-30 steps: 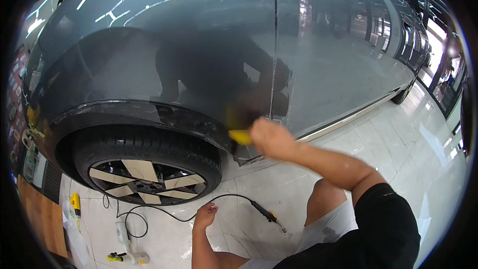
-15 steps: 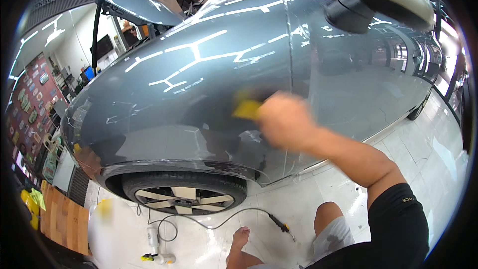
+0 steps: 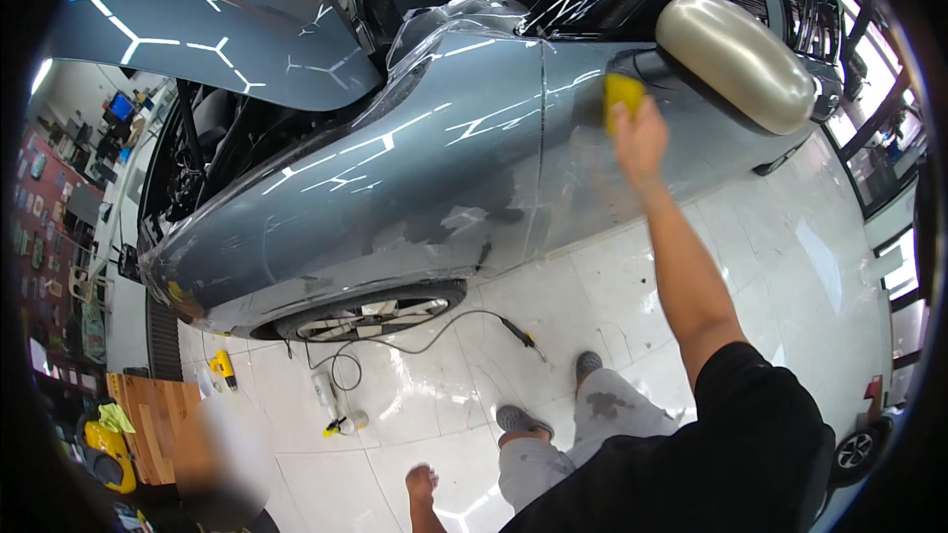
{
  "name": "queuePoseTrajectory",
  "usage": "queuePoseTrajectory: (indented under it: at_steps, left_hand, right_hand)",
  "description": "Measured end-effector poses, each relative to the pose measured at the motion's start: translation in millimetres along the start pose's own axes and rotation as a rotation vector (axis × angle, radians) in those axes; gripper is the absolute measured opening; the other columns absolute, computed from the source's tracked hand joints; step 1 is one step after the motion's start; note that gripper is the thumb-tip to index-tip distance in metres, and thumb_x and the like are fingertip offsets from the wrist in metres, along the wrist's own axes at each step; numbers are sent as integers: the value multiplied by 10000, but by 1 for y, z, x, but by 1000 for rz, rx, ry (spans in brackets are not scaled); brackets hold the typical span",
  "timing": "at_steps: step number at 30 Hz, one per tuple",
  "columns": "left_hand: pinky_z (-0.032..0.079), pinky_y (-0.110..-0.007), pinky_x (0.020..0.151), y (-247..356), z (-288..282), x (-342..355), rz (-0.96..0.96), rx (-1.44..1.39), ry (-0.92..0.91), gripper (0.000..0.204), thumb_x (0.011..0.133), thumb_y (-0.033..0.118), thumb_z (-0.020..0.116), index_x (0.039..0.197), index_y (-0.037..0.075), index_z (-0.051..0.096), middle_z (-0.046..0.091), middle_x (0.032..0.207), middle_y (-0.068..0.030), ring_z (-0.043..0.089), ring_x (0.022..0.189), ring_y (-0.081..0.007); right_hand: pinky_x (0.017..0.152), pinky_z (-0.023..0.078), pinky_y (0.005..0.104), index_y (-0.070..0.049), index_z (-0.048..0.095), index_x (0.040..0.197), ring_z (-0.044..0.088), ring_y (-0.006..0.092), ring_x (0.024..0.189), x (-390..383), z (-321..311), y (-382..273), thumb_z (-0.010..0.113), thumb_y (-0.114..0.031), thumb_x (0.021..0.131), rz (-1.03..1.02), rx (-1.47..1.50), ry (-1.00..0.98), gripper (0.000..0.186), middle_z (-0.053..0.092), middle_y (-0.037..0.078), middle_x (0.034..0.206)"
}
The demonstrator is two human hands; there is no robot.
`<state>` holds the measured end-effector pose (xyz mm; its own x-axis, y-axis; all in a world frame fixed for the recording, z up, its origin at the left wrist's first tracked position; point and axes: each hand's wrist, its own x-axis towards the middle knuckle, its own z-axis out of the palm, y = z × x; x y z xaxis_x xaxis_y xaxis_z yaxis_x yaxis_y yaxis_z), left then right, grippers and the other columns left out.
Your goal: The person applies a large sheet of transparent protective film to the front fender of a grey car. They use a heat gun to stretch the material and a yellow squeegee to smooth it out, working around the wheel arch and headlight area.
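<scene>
My right hand [image 3: 640, 138] grips a small flat yellow squeegee [image 3: 624, 102] against the upper front of the car's grey door [image 3: 583, 153], just below the mirror. My left hand [image 3: 422, 484] hangs low over the floor, fingers curled in, with nothing visible in it. Clear film [image 3: 459, 18], wrinkled and bunched, lies along the top of the grey-blue fender [image 3: 395, 163] by the windscreen. Darker wet-looking patches [image 3: 459, 222] mark the fender above the wheel. A champagne-coloured side mirror [image 3: 736, 64] juts out right of the squeegee.
The hood [image 3: 227, 25] stands raised at far left. On the tiled floor lie a black hose with a wand [image 3: 523, 334], a white spray bottle [image 3: 326, 397] and a yellow heat gun [image 3: 223, 369]. A wooden-topped surface [image 3: 153, 424] and a blurred pale shape [image 3: 232, 454] are at lower left.
My right hand has moved up and right with the squeegee, from the fender's seam area to the door by the mirror. The view has drawn back, showing more floor and hood.
</scene>
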<state>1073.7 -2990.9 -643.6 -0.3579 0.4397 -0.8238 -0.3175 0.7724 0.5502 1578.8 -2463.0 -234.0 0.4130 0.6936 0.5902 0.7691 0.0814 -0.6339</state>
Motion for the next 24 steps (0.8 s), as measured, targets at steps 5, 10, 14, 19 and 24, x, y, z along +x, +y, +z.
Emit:
queuePoseTrajectory:
  at_steps: [5,10,14,19,24]
  left_hand:
    - [425,-293,451,-48,-55,-66,115,274,-291,107,889,152,512,892,58,564,555,683,-71,545,546,-175]
    - [473,-275,560,29,10,-160,-98,25,-12,254,883,201,569,1069,28,580,620,845,-79,615,670,-184]
    - [471,-300,513,-10,-23,-182,-190,34,0,214,886,203,553,999,30,609,622,817,-81,614,640,-194]
    - [454,-326,468,-85,-90,-173,-117,302,-146,172,861,89,549,1000,-6,586,591,745,-103,581,584,-233]
    - [483,-317,558,35,-45,-169,76,95,145,284,849,236,579,1032,23,618,623,790,-88,619,672,-206]
  right_hand:
    - [678,472,424,-35,573,845,585,322,790,-88,43,-111,599,-234,843,-388,179,-465,201,584,149,825]
    - [658,497,415,-53,620,915,621,279,765,-50,88,-125,586,-256,835,-490,-298,-470,220,622,126,828]
    - [696,463,492,-1,553,956,622,410,796,101,5,-54,523,-292,890,-176,-308,-94,300,637,226,810]
    - [793,446,459,-20,549,1108,553,400,950,34,24,-121,527,-191,889,-357,-199,-236,279,580,200,1001]
    - [818,444,440,-69,528,1219,540,347,991,-46,69,-178,537,-129,867,-366,-327,-190,358,569,158,1030]
